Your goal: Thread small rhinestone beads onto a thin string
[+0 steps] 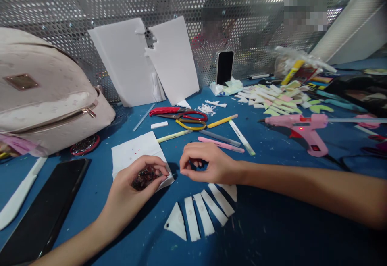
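My left hand [133, 193] curls over a white paper sheet [125, 151], its fingers wrapped around a heap of small dark and reddish beads [145, 178]. My right hand [208, 163] is just to the right, thumb and index fingertips pinched together; anything between them is too small to make out. Below the hands, white strips [192, 219] lie in a curved row. A pointed white piece [177, 222] with a dark dot sits at the left end, and a rounded piece [230, 191] at the right end.
Scissors [193, 124], markers [220, 144] and white foam crumbs [206, 109] lie beyond the hands. On the right are a pink glue gun [311, 128] and a pile of cut pieces [281, 98]. A backpack [51, 92] and a black phone [45, 209] are left.
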Action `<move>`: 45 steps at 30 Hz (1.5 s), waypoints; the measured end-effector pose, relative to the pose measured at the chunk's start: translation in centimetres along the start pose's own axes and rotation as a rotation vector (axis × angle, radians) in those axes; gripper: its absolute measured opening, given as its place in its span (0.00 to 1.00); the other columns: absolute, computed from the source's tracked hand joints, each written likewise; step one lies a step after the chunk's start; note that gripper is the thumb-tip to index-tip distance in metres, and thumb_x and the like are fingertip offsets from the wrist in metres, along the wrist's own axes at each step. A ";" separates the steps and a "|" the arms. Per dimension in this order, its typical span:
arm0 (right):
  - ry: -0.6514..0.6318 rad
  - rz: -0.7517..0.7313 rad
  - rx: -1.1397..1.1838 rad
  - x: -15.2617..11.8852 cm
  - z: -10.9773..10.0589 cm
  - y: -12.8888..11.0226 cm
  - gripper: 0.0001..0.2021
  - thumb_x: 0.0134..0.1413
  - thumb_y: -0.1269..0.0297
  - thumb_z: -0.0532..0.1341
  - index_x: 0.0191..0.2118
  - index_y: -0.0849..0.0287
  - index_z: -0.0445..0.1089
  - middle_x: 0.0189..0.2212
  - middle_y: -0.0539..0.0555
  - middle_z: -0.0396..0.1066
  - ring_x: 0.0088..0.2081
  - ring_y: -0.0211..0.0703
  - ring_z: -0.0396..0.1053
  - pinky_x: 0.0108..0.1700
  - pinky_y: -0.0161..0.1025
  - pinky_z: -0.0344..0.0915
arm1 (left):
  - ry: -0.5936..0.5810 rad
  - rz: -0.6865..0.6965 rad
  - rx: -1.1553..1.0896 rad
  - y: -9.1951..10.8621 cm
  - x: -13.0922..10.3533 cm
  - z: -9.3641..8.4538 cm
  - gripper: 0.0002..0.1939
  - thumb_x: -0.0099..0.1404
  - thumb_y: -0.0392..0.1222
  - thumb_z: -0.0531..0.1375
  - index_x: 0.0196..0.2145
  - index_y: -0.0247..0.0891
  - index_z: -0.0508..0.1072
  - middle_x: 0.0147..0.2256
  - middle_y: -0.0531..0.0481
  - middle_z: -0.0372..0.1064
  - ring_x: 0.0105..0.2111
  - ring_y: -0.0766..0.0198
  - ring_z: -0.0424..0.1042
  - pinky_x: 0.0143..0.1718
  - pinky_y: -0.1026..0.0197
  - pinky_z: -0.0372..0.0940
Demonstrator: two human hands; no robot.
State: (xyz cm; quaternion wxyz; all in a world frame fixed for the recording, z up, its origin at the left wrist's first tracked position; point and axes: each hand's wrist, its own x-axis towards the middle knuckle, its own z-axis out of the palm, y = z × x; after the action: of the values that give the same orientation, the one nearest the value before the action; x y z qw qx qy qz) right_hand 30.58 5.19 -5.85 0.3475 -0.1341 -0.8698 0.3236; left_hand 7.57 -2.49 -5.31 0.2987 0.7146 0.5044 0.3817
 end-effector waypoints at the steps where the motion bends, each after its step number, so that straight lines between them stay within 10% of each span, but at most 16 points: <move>1: 0.000 -0.002 -0.002 0.0 0.0 0.0 0.03 0.60 0.69 0.62 0.34 0.61 0.71 0.28 0.49 0.68 0.28 0.34 0.63 0.30 0.32 0.60 | -0.002 0.003 0.004 0.0 0.0 0.0 0.07 0.66 0.33 0.61 0.39 0.43 0.74 0.35 0.54 0.75 0.34 0.65 0.74 0.37 0.65 0.69; 23: -0.052 -0.051 -0.127 -0.2 0.2 0.2 0.03 0.60 0.70 0.61 0.34 0.61 0.70 0.28 0.49 0.69 0.31 0.35 0.66 0.33 0.32 0.60 | -0.053 0.262 0.126 0.9 0.4 0.8 0.07 0.68 0.32 0.58 0.37 0.41 0.75 0.35 0.52 0.76 0.37 0.65 0.73 0.40 0.62 0.65; 45: -0.217 -0.340 -0.186 -0.2 0.1 0.0 0.06 0.64 0.62 0.63 0.36 0.58 0.73 0.31 0.49 0.72 0.33 0.35 0.67 0.34 0.34 0.59 | -0.085 -0.135 -0.134 2.2 -2.0 3.2 0.04 0.64 0.34 0.59 0.32 0.41 0.68 0.29 0.56 0.66 0.28 0.67 0.66 0.31 0.64 0.63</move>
State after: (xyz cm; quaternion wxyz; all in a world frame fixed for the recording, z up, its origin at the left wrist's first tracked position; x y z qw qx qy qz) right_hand 30.66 5.07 -6.00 0.2875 0.0185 -0.9383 0.1914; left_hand 10.90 -5.20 -5.72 0.3920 0.6730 0.5115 0.3629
